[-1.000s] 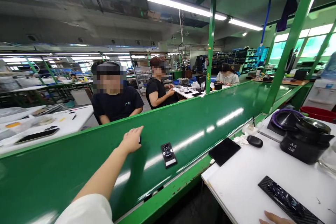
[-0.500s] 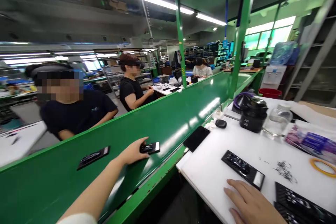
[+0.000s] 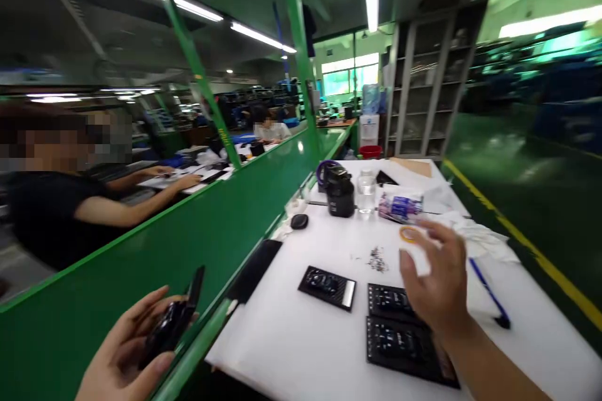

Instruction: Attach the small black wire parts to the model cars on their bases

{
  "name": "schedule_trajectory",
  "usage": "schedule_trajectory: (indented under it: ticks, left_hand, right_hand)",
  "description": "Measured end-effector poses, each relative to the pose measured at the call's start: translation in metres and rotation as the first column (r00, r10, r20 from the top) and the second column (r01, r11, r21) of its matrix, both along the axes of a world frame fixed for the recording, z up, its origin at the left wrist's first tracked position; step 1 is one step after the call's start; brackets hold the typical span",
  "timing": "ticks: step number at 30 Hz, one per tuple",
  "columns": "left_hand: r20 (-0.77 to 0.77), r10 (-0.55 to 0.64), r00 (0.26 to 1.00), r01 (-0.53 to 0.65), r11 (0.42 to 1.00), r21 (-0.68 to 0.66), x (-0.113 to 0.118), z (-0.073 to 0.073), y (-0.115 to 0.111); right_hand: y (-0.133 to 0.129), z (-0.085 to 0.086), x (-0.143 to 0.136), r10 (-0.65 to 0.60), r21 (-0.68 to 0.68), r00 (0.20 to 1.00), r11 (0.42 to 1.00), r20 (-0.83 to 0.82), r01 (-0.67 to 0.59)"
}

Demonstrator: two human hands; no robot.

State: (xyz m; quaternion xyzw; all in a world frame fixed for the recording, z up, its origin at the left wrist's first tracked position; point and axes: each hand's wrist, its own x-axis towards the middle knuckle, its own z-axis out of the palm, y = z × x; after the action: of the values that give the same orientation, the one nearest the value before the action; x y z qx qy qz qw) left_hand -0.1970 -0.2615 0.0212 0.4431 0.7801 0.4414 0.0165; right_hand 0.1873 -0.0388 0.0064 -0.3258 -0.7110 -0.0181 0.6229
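My left hand (image 3: 134,344) holds a black plate with a glossy black car-shaped piece (image 3: 169,322), tilted up near the green divider. Raised over the white table, my right hand (image 3: 435,276) has its fingers apart and nothing in them. Below and left of it lie two black plates with similar pieces, the nearer one (image 3: 399,348) and the farther one (image 3: 385,301), partly covered by the hand. Another such plate (image 3: 327,287), with a white label at its right end, rests farther left. Small black bits (image 3: 377,260) are scattered behind them.
A green divider (image 3: 244,200) runs along the left, with co-workers beyond it. On the table (image 3: 282,351) stand a black jar (image 3: 339,194), a clear bottle (image 3: 365,191), a purple packet (image 3: 399,207), a tape ring (image 3: 408,234) and a blue pen-like tool (image 3: 489,291).
The view has swung right. My left hand has lifted the plate off the green surface. My right hand has risen from the table and moved over the right-hand plates.
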Motion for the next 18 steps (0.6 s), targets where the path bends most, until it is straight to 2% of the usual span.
schedule_trajectory:
  ticks: [1,2,3,4,6,8,10,11,13,15,18]
  left_hand:
    - [0.182,-0.135,0.974,0.126,0.99,0.06,0.025,0.007,0.02]
    - [0.315,-0.267,0.911,0.247,0.964,0.101,0.05,0.015,0.042]
    - [0.389,-0.393,0.833,0.38,0.918,0.115,0.076,0.025,0.066]
    - [0.41,-0.52,0.75,0.514,0.847,0.134,0.1,0.034,0.09]
    - [0.295,-0.704,0.646,0.715,0.693,0.089,0.145,0.049,0.137]
    - [0.047,-0.745,0.666,0.746,0.666,0.003,0.18,0.052,0.176]
    - [-0.179,-0.723,0.667,0.731,0.682,-0.03,0.202,0.038,0.205]
    - [-0.235,-0.712,0.662,0.728,0.685,-0.024,0.208,0.027,0.215]
    - [-0.249,-0.697,0.672,0.721,0.693,0.007,0.212,0.001,0.227]
    - [-0.235,-0.702,0.672,0.727,0.686,0.029,0.208,-0.019,0.231]
    - [-0.241,-0.707,0.665,0.737,0.674,0.055,0.2,-0.031,0.23]
  right_hand:
    - [0.016,0.0,0.014,-0.134,-0.086,0.975,0.989,-0.177,0.121]
    - [0.031,-0.002,0.026,-0.211,-0.215,0.928,0.965,-0.308,0.148]
    - [0.045,-0.006,0.036,-0.249,-0.363,0.888,0.926,-0.387,0.102]
    - [0.056,-0.011,0.045,-0.271,-0.452,0.879,0.889,-0.392,0.072]
    - [0.072,-0.022,0.055,-0.255,-0.568,0.905,0.823,-0.34,0.019]
    - [0.08,-0.031,0.058,-0.189,-0.652,0.946,0.757,-0.264,-0.031]
    - [0.08,-0.033,0.06,-0.113,-0.71,0.972,0.701,-0.204,-0.068]
    - [0.079,-0.033,0.061,-0.084,-0.726,0.979,0.683,-0.187,-0.08]
    - [0.077,-0.03,0.064,-0.067,-0.737,0.98,0.669,-0.189,-0.096]
    - [0.078,-0.027,0.067,-0.101,-0.716,0.965,0.689,-0.244,-0.109]
    - [0.084,-0.029,0.069,-0.136,-0.677,0.929,0.722,-0.343,-0.144]
